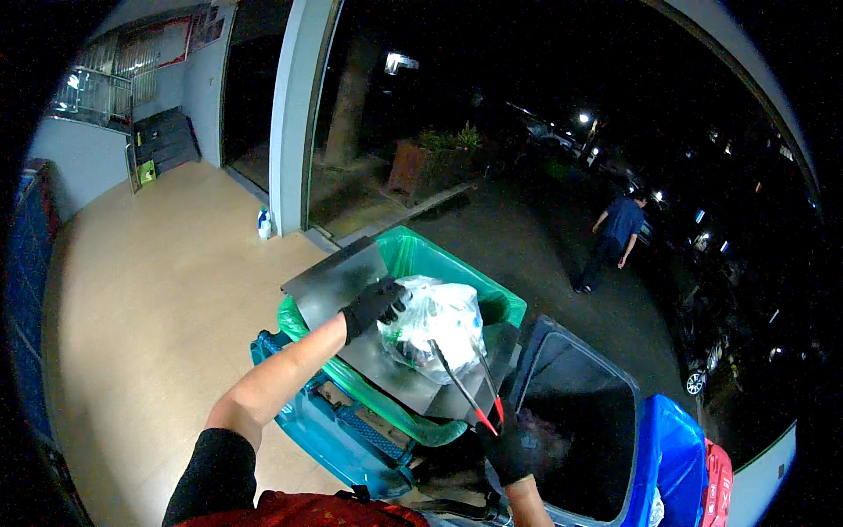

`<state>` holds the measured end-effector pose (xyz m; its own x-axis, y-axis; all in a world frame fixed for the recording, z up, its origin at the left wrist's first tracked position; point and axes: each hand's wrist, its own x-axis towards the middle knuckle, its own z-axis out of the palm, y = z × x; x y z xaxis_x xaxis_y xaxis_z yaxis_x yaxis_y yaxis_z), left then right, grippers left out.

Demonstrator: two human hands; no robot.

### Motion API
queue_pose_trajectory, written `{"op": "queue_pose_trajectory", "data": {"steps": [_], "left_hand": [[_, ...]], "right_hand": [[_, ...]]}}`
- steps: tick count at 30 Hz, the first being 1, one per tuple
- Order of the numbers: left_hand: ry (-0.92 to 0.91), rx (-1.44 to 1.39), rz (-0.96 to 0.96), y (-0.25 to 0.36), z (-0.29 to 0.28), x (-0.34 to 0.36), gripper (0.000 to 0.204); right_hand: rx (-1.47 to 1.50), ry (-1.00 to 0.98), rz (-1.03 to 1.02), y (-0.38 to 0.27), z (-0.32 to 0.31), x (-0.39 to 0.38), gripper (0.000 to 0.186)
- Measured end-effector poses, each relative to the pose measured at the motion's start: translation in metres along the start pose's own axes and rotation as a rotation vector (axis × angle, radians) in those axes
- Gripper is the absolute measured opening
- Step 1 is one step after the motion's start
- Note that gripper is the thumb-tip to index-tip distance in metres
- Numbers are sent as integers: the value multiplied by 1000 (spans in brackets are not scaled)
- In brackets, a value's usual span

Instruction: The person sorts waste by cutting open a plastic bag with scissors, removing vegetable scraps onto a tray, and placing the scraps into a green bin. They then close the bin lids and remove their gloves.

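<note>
A translucent white plastic bag (448, 321), filled with mixed contents, sits on a grey metal sheet (347, 281) laid across a green-lined bin (500, 294). My left hand (376, 306), in a black glove, is at the bag's left side with its bent fingers closed on the plastic. In my black-gloved right hand (512, 446) are metal tongs (486, 413) with red grips. Their two arms are spread, and the tips touch or nearly touch the front of the bag. What exactly is inside the bag is hard to make out.
Right of the green-lined bin stands a dark open bin (584, 422), then a blue-lined bin (676, 448) and a red one (717, 483). A teal lid (338, 448) hangs at the near side. A spray bottle (264, 223) stands by the door frame. Outside, a person (619, 228) walks.
</note>
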<state>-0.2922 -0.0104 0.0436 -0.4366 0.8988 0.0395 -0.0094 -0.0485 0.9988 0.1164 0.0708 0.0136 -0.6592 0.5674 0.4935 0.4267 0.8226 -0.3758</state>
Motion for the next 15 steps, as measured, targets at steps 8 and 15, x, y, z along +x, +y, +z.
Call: {"op": "queue_pose_trajectory", "data": {"steps": [8,15], "left_hand": [[-88,113,85,-60,6,-65,24],[137,781,392,-60,10,-53,27]], "right_hand": [[-365,-52,-28,5,12,29,49],[-381,-160,29,8,5,23,43]]}}
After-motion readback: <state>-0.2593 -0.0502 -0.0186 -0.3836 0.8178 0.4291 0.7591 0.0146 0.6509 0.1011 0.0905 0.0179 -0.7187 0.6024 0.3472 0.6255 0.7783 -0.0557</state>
